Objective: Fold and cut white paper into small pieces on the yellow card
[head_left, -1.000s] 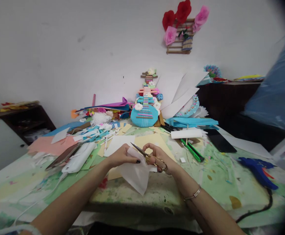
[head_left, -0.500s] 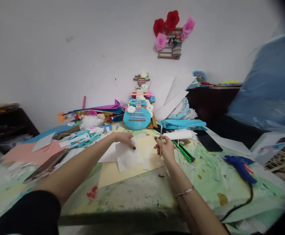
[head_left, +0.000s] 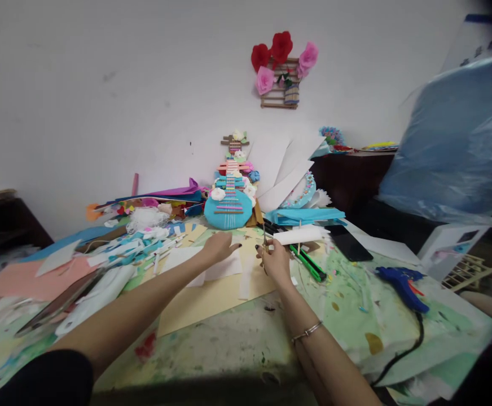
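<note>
near edge of the desk rounded under a stained, paint-blotched cover, with a stretch of it showing between edge and paper. next inward, a smooth cream sheet, flat, one corner pointing toward the near edge at the left. toward the right edge, a blue glue gun of hard plastic, dark cord running to the near edge; room for sideways travel over green-tinted cover between there and the right wrist.

on the cream sheet, a narrow white strip and a soft, thin white paper piece; a second white piece farther left, partly behind the forearm. above these, left hand, back upward, thumb held apart; other fingers hidden, so cannot tell whether touching paper. just right of the strip, right hand, fingers curled around gold-handled scissors, blades pointing toward the far edge.

toward the left edge, a coral sheet with jagged scraps. beyond the right hand, a slim green cutter, a white paper roll, a glossy black phone. at the far edge, a round-bodied, blue stringed-instrument model, upright; behind, on the wall, ruffled red and pink paper flowers.
</note>
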Demonstrator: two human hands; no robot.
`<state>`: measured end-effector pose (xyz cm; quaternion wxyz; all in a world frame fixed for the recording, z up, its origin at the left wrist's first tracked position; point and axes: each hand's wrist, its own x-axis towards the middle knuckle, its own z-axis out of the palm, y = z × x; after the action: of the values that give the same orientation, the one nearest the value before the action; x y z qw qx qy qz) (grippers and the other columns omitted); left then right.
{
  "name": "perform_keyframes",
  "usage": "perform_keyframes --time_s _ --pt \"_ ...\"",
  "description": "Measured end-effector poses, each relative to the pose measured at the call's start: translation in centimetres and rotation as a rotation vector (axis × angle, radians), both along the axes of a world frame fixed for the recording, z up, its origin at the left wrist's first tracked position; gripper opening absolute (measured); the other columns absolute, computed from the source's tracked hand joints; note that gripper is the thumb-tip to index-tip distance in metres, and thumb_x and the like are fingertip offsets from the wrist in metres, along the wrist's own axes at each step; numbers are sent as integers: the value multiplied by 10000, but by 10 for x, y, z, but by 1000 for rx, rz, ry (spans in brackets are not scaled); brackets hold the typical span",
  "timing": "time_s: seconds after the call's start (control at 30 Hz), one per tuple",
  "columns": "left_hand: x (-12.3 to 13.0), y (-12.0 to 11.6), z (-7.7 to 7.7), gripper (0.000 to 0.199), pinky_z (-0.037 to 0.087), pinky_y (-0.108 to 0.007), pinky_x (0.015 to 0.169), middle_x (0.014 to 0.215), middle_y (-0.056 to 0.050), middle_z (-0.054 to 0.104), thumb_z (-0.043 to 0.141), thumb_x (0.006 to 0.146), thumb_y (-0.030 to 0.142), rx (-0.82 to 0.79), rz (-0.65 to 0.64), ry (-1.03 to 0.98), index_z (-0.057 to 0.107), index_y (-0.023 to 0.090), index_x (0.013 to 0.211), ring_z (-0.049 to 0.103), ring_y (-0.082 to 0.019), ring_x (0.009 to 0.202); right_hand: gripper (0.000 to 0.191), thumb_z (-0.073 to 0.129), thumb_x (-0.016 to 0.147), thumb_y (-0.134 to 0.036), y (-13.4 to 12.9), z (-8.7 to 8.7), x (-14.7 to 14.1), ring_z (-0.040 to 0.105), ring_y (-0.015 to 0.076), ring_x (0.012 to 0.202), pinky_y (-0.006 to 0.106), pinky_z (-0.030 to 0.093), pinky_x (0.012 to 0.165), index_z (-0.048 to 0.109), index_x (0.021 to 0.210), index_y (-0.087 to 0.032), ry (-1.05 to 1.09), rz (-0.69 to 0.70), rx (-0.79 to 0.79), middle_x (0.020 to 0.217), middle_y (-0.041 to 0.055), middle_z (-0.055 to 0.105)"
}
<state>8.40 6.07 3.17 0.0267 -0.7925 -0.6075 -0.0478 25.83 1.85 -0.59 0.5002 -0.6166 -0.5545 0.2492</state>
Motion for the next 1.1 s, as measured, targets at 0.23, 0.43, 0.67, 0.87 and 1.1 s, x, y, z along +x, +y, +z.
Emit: perform_keyframes --time_s 0.23,0.43,0.67,0.87,1.1 --pt "16 -18 -31 466 454 -404 713 931 -233 668 389 825 457 -72 28 53 670 91 888 631 -340 876 188 543 741 -348 -5 5 -1 556 132 433 212 382 430 521 850 -197 128 36 -11 630 7 655" --pt "10 -13 -34 302 430 -382 735 913 -207 666 424 821 318 -92 -23 -44 654 123 815 623 -312 890 229 559 738 -382 -6 7 -2 548 123 424 201 374 416 520 863 -194 203 65 6 631 12 664" --pt "-9 2 -29 127 437 -266 629 754 -62 662 621 685 284 -230 -31 -338 571 169 706 616 -212 757 204 566 739 -360 -1 0 -2 552 128 446 207 367 423 525 865 -205 128 59 -14 639 3 652" --pt "-23 11 -31 341 446 -235 484 678 -16 639 702 593 315 -418 4 -640 536 155 844 583 -132 525 162 592 691 -251 1 -4 -4 576 137 532 212 387 462 567 845 -207 8 39 -31 722 9 655" --pt "-20 5 -28 280 442 -235 506 639 -12 614 651 649 333 -386 26 -765 523 159 826 609 -148 571 187 582 716 -272 2 -2 0 595 151 580 224 401 492 575 891 -206 2 8 -38 748 17 657"
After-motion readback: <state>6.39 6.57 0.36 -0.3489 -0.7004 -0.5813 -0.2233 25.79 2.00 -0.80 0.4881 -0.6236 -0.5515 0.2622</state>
